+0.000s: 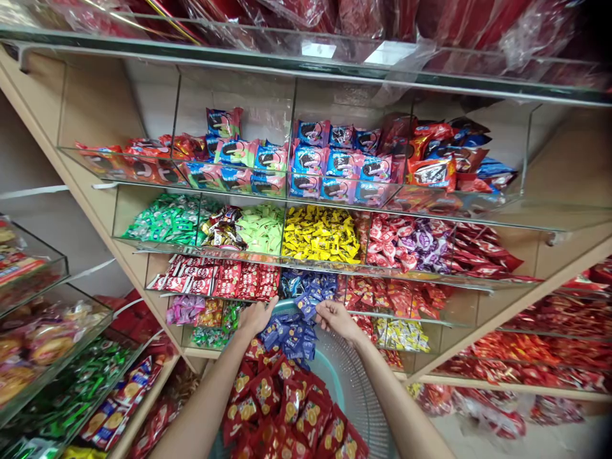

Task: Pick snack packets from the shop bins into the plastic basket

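My left hand [257,317] is at the far left rim of a plastic basket [356,366], its fingers closed on the teal edge. My right hand [337,319] pinches a small blue candy packet [306,307] above the basket's far side. Inside the basket, a heap of loose blue packets [289,338] lies at the far end. Nearer to me are many red packets [291,408] with orange-slice pictures. Just beyond the rim, more blue packets [322,285] fill a shelf compartment.
Glass-fronted shelves hold green sweets [165,220], yellow sweets [320,236], red-and-white packets [246,279] and blue-and-pink biscuit packs [308,166]. Wooden side panels [507,306] slant on both sides. A glass shelf edge [306,70] runs overhead. More stocked bins [52,338] stand at the left.
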### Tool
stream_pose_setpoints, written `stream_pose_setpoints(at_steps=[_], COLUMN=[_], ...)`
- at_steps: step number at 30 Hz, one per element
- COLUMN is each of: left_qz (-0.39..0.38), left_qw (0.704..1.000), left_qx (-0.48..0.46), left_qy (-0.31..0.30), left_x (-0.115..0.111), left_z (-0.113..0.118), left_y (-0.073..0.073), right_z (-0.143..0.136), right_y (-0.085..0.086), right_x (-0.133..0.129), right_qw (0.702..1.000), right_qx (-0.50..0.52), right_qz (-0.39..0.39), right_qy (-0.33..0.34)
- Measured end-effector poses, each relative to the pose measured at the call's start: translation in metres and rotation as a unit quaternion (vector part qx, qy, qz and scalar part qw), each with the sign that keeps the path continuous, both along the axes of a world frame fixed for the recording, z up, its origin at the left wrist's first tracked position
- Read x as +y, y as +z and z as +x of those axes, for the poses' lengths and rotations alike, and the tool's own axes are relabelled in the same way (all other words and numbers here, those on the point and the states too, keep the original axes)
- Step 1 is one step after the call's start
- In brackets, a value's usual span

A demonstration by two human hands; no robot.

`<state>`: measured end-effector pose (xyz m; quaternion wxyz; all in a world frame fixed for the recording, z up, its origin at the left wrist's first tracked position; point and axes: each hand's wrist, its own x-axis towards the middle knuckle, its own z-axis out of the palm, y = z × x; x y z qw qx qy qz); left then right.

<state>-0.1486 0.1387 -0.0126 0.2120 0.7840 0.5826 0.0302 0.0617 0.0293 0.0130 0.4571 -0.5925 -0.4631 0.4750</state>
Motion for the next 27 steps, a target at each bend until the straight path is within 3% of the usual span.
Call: stream_pose_setpoints(at_steps=[7,15,23,27], left_qz=[0.008,0.007,0.008,0.004], left_qw=[1.0,1.0,1.0,1.0], left_qx=[0.005,0.006,0.003,0.005], left_qy=[0.002,-0.002,-0.005,-0.001], left_x=[0.002,0.002,0.002,0.0], left_z=[-0.001,-0.001,-0.002,-0.001], left_y=[-0.006,-0.005,-0.003,0.0], right_z=[-0.029,-0.056,-0.012,0.018], right_y=[0.005,-0.007,-0.001,0.004], right_x=[0.004,0.013,0.018,0.029], right_qw=[0.994,0.992,0.992,0.962], right_qx=[0.015,-0.034,-0.114,-0.262], right_qz=[-0.064,-0.1,-0.05,-0.038], right_qy=[0.085,0.073,-0.009,-0.066])
